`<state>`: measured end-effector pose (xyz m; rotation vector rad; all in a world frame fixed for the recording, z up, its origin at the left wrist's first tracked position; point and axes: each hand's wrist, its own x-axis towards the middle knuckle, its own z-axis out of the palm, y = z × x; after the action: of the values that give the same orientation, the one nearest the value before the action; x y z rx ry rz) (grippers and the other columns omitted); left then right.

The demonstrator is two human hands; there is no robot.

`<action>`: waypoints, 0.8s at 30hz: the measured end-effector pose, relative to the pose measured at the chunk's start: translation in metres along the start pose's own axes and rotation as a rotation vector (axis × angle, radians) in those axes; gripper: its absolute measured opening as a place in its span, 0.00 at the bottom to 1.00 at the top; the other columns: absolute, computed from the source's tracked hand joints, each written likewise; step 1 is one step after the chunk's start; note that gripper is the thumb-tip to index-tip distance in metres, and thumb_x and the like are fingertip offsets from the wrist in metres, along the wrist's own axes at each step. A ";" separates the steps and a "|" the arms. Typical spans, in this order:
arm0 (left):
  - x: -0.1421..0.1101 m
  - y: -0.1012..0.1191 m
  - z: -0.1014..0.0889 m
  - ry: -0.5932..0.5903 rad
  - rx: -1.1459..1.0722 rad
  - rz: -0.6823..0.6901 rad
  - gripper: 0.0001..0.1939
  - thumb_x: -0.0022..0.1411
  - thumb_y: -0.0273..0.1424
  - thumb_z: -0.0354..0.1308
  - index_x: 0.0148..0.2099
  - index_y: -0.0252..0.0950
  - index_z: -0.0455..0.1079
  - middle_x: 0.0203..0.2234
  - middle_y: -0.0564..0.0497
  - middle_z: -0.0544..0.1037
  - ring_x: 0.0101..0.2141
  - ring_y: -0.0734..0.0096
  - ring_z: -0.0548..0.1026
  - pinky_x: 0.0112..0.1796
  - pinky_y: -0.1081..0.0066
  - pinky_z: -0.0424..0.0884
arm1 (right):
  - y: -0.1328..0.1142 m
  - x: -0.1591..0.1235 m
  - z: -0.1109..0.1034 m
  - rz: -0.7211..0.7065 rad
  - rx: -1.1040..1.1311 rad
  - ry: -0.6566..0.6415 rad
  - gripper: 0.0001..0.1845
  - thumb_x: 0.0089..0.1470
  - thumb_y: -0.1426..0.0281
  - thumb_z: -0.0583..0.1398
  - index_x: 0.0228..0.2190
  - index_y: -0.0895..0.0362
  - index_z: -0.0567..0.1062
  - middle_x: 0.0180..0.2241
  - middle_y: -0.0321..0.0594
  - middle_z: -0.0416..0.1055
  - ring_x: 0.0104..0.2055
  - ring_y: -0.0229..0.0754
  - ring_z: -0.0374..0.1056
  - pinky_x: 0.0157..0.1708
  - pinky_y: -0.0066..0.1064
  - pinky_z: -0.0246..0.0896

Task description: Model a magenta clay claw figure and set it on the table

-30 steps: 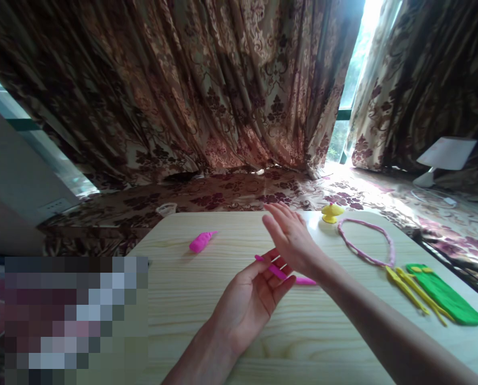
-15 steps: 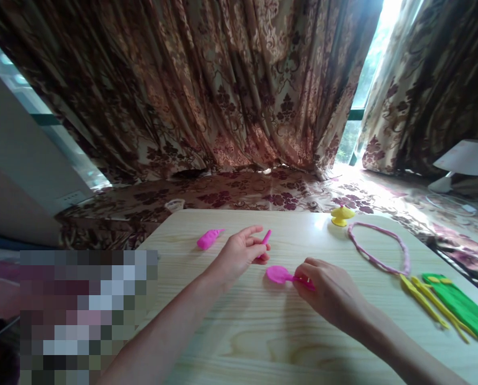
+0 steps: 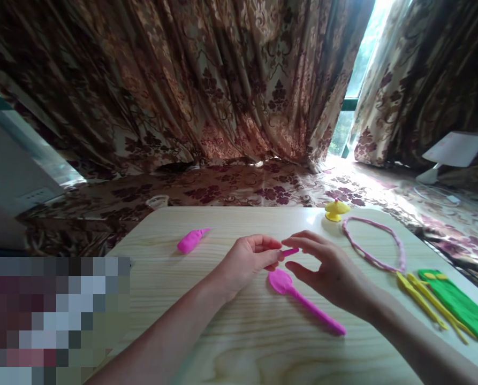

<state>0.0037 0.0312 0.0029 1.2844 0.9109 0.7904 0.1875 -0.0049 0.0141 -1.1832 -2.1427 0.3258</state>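
Observation:
Between the thumb and fingers of my left hand (image 3: 258,255) is a short pink clay stick (image 3: 290,252), its free end pointing right. My right hand (image 3: 323,262) is close by on the right, thumb and fingers spread around that free end without visibly closing on it. Below both hands a pink clay spoon shape (image 3: 317,311) lies on the table, with a flat round head and a long thin handle slanting toward the lower right. To the left rests a pink clay lump (image 3: 190,241) with a pointed tip.
On the pale wooden table (image 3: 222,342), a yellow clay footed piece (image 3: 335,210) stands at the back right beside a twisted pink clay ring (image 3: 355,246). Two yellow clay tools (image 3: 423,302) lie by a green clay slab (image 3: 459,307). A white lamp (image 3: 455,148) stands beyond.
My right hand has let go of the spoon shape's handle and risen toward my left hand. The short stick has tipped from upright to nearly level. The view has shifted slightly.

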 end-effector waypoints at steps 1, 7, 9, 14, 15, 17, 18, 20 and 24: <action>-0.001 -0.002 0.000 -0.021 -0.009 -0.007 0.10 0.52 0.32 0.60 0.37 0.32 0.72 0.28 0.49 0.75 0.28 0.74 0.71 0.35 0.71 0.66 | 0.001 0.000 0.005 -0.001 0.060 -0.011 0.11 0.54 0.73 0.57 0.41 0.54 0.71 0.39 0.39 0.69 0.39 0.38 0.66 0.38 0.29 0.61; -0.003 -0.009 -0.001 -0.064 0.037 -0.047 0.09 0.53 0.32 0.59 0.36 0.32 0.73 0.27 0.50 0.75 0.29 0.74 0.70 0.34 0.72 0.65 | 0.007 -0.010 0.022 0.038 0.193 0.006 0.06 0.54 0.74 0.56 0.35 0.56 0.72 0.33 0.39 0.69 0.34 0.38 0.65 0.33 0.29 0.61; -0.005 -0.010 -0.002 -0.072 0.077 -0.064 0.10 0.54 0.32 0.58 0.37 0.33 0.74 0.27 0.51 0.76 0.29 0.74 0.70 0.34 0.73 0.64 | 0.008 -0.011 0.023 0.039 0.213 0.005 0.06 0.54 0.74 0.56 0.35 0.56 0.72 0.33 0.39 0.69 0.35 0.38 0.65 0.34 0.29 0.61; -0.008 -0.009 -0.003 -0.116 0.114 -0.074 0.12 0.57 0.35 0.55 0.39 0.35 0.74 0.27 0.51 0.76 0.30 0.73 0.69 0.35 0.72 0.63 | 0.009 -0.015 0.026 0.038 0.259 0.012 0.09 0.55 0.75 0.56 0.38 0.55 0.72 0.35 0.39 0.68 0.36 0.37 0.65 0.35 0.28 0.61; -0.009 -0.008 -0.003 -0.123 0.123 -0.068 0.11 0.57 0.35 0.55 0.38 0.35 0.74 0.27 0.52 0.75 0.29 0.74 0.69 0.34 0.72 0.63 | 0.009 -0.015 0.027 0.034 0.265 0.011 0.09 0.55 0.75 0.56 0.37 0.54 0.72 0.35 0.38 0.68 0.36 0.37 0.65 0.35 0.28 0.60; -0.010 -0.006 -0.002 -0.129 0.134 -0.057 0.11 0.57 0.35 0.54 0.35 0.34 0.74 0.25 0.53 0.74 0.28 0.75 0.68 0.33 0.74 0.62 | 0.008 -0.017 0.028 0.023 0.269 0.009 0.08 0.54 0.74 0.57 0.37 0.54 0.73 0.34 0.38 0.68 0.35 0.37 0.65 0.35 0.28 0.60; -0.010 -0.006 -0.002 -0.131 0.132 -0.052 0.11 0.57 0.35 0.54 0.34 0.33 0.74 0.24 0.53 0.73 0.28 0.76 0.67 0.33 0.74 0.61 | 0.008 -0.017 0.028 0.021 0.268 0.010 0.08 0.54 0.74 0.57 0.37 0.54 0.73 0.34 0.38 0.68 0.35 0.37 0.65 0.34 0.28 0.60; -0.011 -0.004 -0.001 -0.138 0.120 -0.053 0.11 0.58 0.34 0.54 0.31 0.32 0.73 0.23 0.53 0.72 0.28 0.76 0.67 0.33 0.74 0.61 | 0.007 -0.017 0.028 0.018 0.264 0.017 0.07 0.54 0.74 0.57 0.36 0.54 0.73 0.34 0.38 0.67 0.35 0.37 0.65 0.35 0.28 0.60; -0.013 -0.002 0.002 -0.155 0.125 -0.062 0.10 0.58 0.32 0.53 0.30 0.32 0.72 0.24 0.52 0.73 0.29 0.74 0.68 0.34 0.73 0.62 | 0.005 -0.016 0.026 0.028 0.266 0.013 0.07 0.55 0.74 0.56 0.35 0.55 0.73 0.33 0.38 0.67 0.34 0.36 0.65 0.34 0.28 0.60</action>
<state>-0.0006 0.0189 0.0024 1.3998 0.8818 0.5846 0.1797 -0.0127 -0.0150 -1.0588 -1.9996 0.5943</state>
